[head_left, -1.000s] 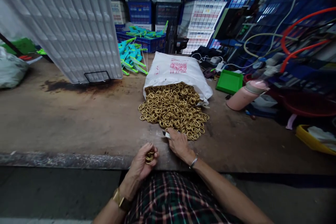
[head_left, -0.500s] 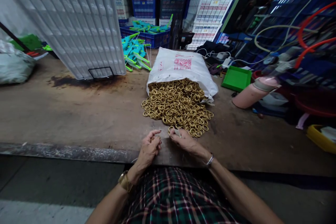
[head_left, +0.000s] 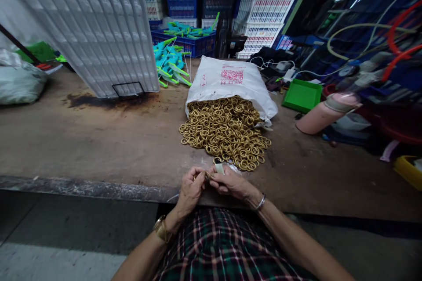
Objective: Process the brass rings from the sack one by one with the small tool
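Brass ring: where the two hands meet near the table's front edge, a small brass ring (head_left: pixel 207 176) shows between the fingertips, mostly covered.
Left hand: the left hand (head_left: pixel 190 189) has its fingers curled in, thumb and forefinger pinching the ring; whether the palm holds more, I cannot tell.
Right hand: the right hand (head_left: pixel 231 183) presses thumb against fingers at the ring's other side, and also grips a pale, dark-tipped tool (head_left: pixel 219 168) that points up toward the pile.
Slip risk: the ring is small and its hold narrow, so a loose pinch could probably drop it onto the table or over the near edge.
Tool risk: if the tip is sharp, which is too small to judge, a turn of the right wrist might nick the left fingers.
Ring pile: a loose heap of rings (head_left: pixel 227 134) lies just beyond the hands; a knock from the right knuckles could scatter it.
White sack: the sack (head_left: pixel 227 79) lies behind, its mouth facing the person, and blocks a straight reach farther back.
Left side: a ribbed grey panel (head_left: pixel 108 22) stands over a dark stain, partly hiding the background.
Right side: a green tray (head_left: pixel 302 95) and a tilted pink bottle (head_left: pixel 325 114) sit well apart from the hands.
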Available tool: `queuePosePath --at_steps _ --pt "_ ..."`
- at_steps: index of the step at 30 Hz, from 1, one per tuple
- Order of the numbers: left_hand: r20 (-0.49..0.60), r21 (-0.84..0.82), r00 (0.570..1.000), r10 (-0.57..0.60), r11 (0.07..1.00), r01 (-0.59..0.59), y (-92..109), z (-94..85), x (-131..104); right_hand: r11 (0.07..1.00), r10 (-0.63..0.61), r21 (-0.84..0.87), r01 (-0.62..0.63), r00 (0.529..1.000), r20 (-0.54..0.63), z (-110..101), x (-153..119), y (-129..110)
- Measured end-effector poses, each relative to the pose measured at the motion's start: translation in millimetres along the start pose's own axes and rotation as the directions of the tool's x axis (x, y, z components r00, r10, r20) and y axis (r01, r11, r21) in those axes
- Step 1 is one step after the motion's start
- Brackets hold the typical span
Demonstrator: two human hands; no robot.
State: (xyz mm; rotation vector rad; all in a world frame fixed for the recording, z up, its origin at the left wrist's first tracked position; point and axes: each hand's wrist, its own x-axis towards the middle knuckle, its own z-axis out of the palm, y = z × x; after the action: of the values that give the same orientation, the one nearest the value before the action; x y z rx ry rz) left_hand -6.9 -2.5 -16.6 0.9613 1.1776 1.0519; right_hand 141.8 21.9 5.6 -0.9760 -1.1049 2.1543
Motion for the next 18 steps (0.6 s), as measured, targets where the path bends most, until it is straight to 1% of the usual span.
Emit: queuePosePath --at_steps 6,9,13,18 --pt "-0.068 0.146 0.992 0.108 0.985 -0.097 1.3 -1.3 -1.4 0.993 -0.042 -0.112 0.026 0.988 -0.15 -3.2 5.2 6.4" --pt "-0.067 0.173 0.988 0.142 0.976 -0.129 3.1 -0.1 -2.6 0.972 -0.085 -0.233 0.033 0.973 -0.215 -5.6 9.4 11.7" --pt "-0.034 0.131 0.997 0.075 0.989 -0.07 4.4 1.4 -3.5 0.912 -0.119 -0.41 -0.012 0.949 -0.293 -4.9 14.1 13.4" --pt "0.07 0.072 0.996 -0.052 0.996 0.047 6.8 -1.7 -4.2 0.845 -0.196 -0.534 -0.01 0.924 -0.327 0.3 15.3 8.2"
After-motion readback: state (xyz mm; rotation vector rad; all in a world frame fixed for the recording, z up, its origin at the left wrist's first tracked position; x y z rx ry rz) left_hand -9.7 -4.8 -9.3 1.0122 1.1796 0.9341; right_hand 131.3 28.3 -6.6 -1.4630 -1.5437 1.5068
